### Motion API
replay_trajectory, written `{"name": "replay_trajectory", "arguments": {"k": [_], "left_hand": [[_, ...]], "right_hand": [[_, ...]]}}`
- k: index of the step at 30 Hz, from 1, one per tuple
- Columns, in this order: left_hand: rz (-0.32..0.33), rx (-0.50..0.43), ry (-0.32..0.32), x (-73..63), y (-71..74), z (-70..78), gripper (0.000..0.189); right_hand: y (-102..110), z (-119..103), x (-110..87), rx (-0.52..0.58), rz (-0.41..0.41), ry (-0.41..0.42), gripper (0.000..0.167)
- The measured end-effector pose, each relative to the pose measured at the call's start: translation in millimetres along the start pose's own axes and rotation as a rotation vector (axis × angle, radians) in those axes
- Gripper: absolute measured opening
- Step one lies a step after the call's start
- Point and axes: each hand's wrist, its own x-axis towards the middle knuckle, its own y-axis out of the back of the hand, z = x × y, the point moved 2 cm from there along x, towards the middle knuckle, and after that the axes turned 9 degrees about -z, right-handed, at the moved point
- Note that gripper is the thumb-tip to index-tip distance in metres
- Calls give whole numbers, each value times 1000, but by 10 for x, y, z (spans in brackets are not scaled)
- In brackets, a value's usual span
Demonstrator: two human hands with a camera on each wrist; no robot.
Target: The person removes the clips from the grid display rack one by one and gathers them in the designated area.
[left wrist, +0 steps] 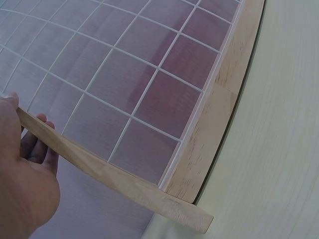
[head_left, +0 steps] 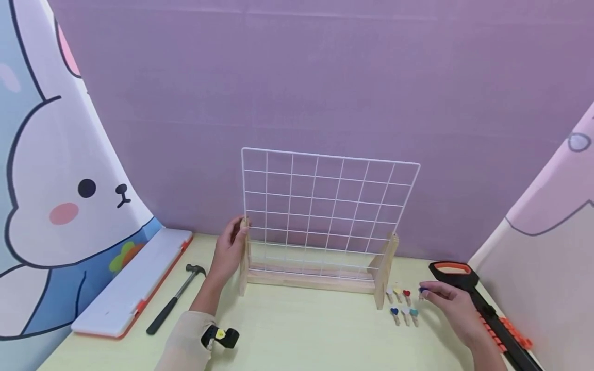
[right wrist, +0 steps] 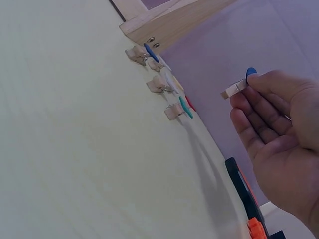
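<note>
My left hand (head_left: 229, 253) grips the top of the left wooden side post (left wrist: 114, 177) of a stand, its thumb and fingers on either side. A white wire grid (head_left: 315, 176) rises upright from the wooden stand's base (head_left: 311, 283). To the right of the stand, my right hand (head_left: 454, 310) pinches a mini clothespin (right wrist: 237, 88) with a blue heart between thumb and fingers, above the table. Several more heart clothespins lie near the stand's right foot, among them a blue one (head_left: 394, 312), a teal one (head_left: 414, 313) and a red one (head_left: 407, 293).
At the left lie a claw hammer (head_left: 176, 300) and a long white case (head_left: 134, 286) with an orange edge. A black and orange saw-like tool (head_left: 489, 309) lies at the right, close by my right forearm. A purple backdrop (head_left: 325, 77) stands behind the table.
</note>
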Motion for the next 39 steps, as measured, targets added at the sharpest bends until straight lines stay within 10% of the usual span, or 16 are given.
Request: {"name": "replay_trajectory", "arguments": {"k": [39], "left_hand": [[-14,11,0,28,2,-39,50]], "right_hand": [[-53,229,149,-235,57,-60,37]]}}
